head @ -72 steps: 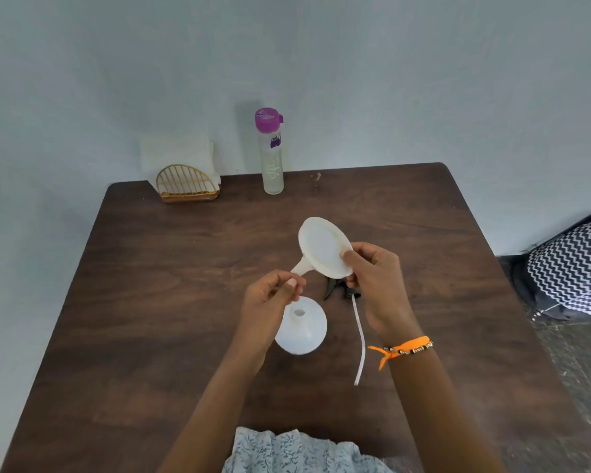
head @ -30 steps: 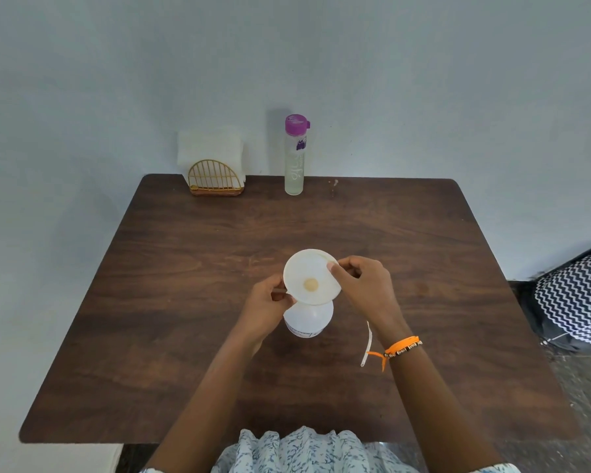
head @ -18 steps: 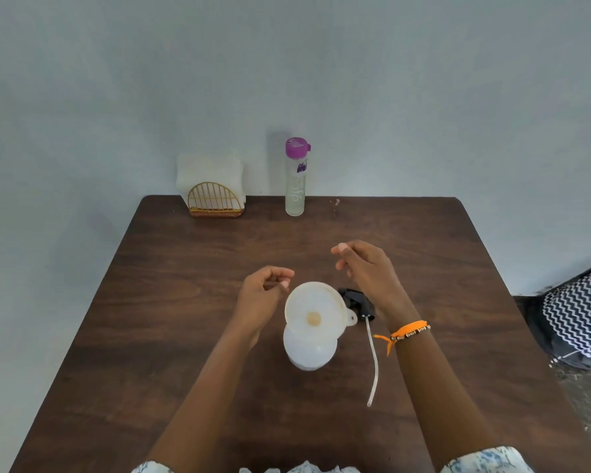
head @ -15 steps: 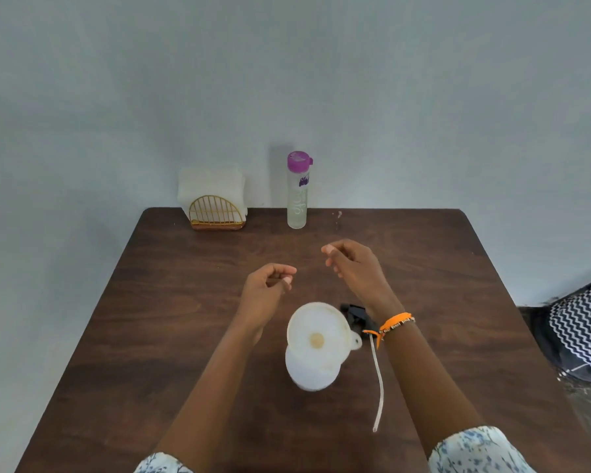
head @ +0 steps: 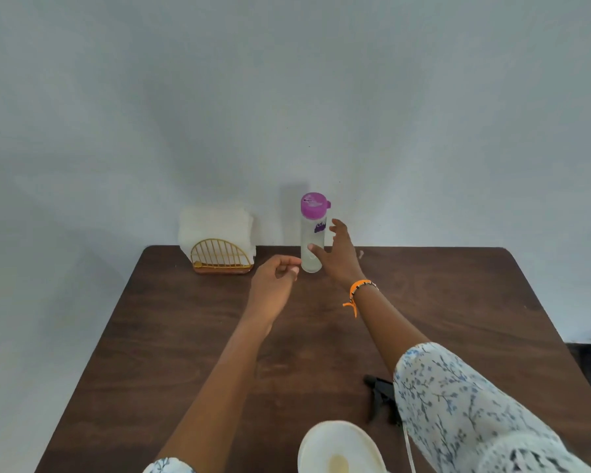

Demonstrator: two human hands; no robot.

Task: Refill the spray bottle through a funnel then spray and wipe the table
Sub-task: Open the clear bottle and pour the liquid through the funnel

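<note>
At the near edge of the worktop point(head: 185, 336), the white funnel point(head: 342, 448) shows at the bottom of the picture, its wide mouth facing up; whatever it sits in is hidden beneath it and cut off by the frame, so the spray bottle itself cannot be made out. Just to its right, partly covered by the floral sleeve point(head: 458, 404), lies the black spray head point(head: 381, 397) with its thin white dip tube point(head: 408, 448) trailing toward the near edge.

Farther out, both arms stretch toward the far side. The left hand point(head: 273, 285) hangs above the wood with fingers loosely curled, holding nothing, its fingertips just left of the base of the clear bottle with the purple cap point(head: 313, 233). The right hand point(head: 338, 257), an orange bracelet point(head: 359, 291) at its wrist, is spread wide, thumb and fingers parted around the bottle's right side. The thumb tip overlaps the bottle's lower part, but whether it touches cannot be told. No grip has closed.

That bottle stands upright at the far edge against the wall, long axis vertical, directly ahead of and slightly left of the right palm. The right hand is the better placed of the two, so closing it sideways around the lower body looks like the step in hand, ahead of pouring into the funnel.

Left of the bottle, the gold wire napkin holder point(head: 220, 256) holds white napkins point(head: 215, 223).
</note>
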